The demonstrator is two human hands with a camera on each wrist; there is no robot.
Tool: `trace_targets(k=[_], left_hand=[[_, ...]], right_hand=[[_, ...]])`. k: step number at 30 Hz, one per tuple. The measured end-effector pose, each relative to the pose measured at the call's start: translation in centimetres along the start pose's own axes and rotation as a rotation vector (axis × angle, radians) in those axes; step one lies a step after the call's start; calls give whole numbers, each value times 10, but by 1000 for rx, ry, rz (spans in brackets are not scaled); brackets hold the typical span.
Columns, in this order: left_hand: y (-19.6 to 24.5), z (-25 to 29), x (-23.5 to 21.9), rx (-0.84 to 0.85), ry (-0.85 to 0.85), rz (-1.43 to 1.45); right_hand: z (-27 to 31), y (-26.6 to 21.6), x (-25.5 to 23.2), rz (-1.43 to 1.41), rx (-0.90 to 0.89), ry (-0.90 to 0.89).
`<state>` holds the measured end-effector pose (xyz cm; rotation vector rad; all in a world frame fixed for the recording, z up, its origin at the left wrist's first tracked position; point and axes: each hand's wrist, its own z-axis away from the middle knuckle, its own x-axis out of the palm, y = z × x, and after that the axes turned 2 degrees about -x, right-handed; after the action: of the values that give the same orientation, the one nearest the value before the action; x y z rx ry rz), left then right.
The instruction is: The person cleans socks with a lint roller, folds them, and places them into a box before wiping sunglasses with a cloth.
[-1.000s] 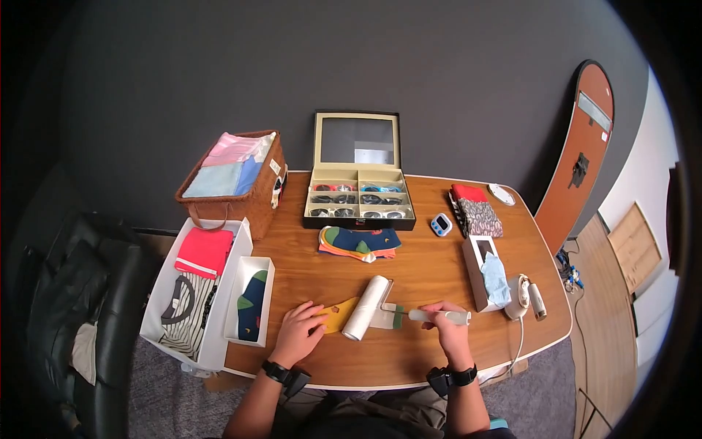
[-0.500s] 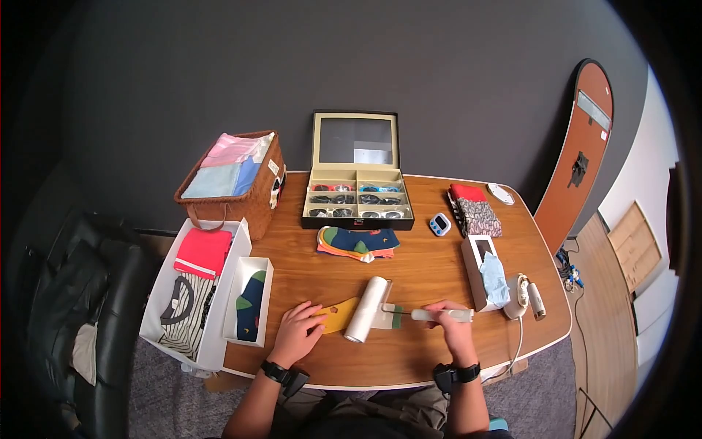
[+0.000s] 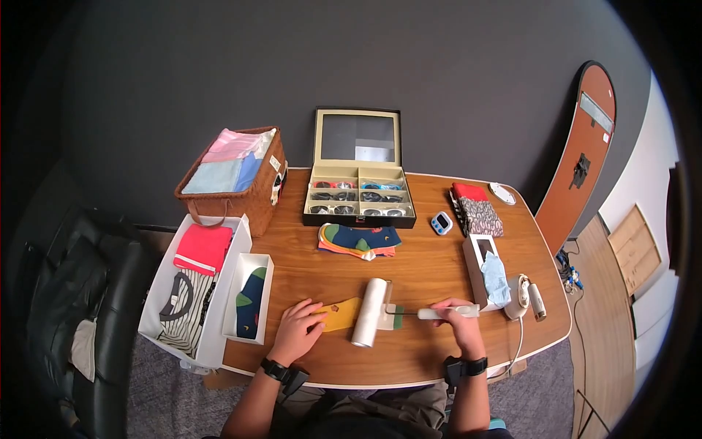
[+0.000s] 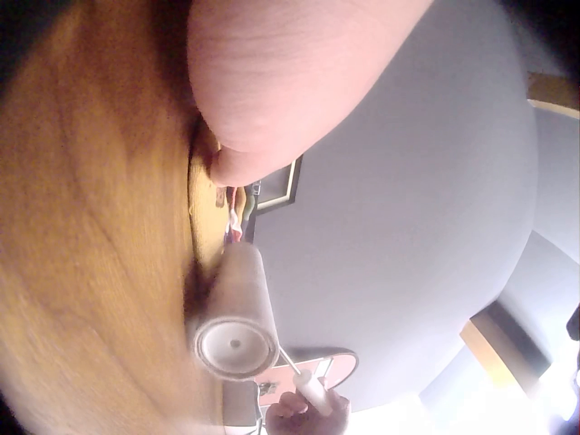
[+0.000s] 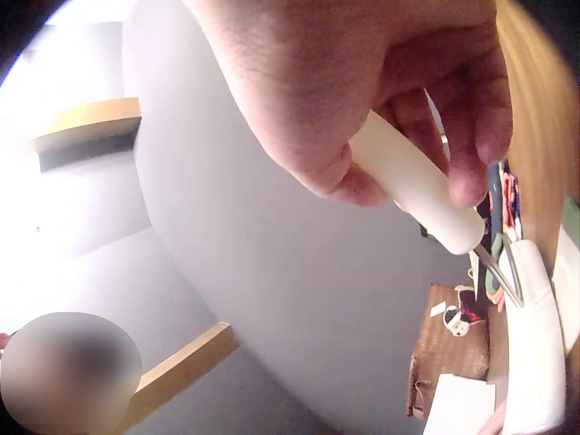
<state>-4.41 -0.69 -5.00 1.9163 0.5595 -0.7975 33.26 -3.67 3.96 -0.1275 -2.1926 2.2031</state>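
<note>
A yellow sock with a pale and green end lies flat on the table. Across its middle rests the white roll of a lint roller. My right hand grips the roller's white handle, fingers and thumb curled round it. My left hand rests with spread fingers on the sock's left end; in the left wrist view part of the hand presses at the yellow fabric. The roll hides part of the sock.
Folded socks lie behind the roller, before an open glasses case. White boxes and a wicker basket stand left. At right are a tissue box, a blue-white timer, folded cloths and a corded white device.
The roller has moved a little to the right along the sock, with my right hand moving right too. My left hand has stayed on the sock's left end.
</note>
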Motion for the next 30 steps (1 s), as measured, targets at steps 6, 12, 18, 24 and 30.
trace_targets(k=[6,12,18,24,30], left_hand=[[2,-1,-1,-5,3,-8],[-1,-1,0,2,2,-11],[2,0,-3,-37,78,39],[2,2,-4,-45,119,75],[4,1,-6,-29,132,86]], right_hand=[[12,-12,-38,-4,-7,57],[5,12,16,-86,49,-12],[-22,12,23,-41,-19,-102],[-70,-12,14,28,-2,-303],[-40,-7,-26,7,-19,-187]])
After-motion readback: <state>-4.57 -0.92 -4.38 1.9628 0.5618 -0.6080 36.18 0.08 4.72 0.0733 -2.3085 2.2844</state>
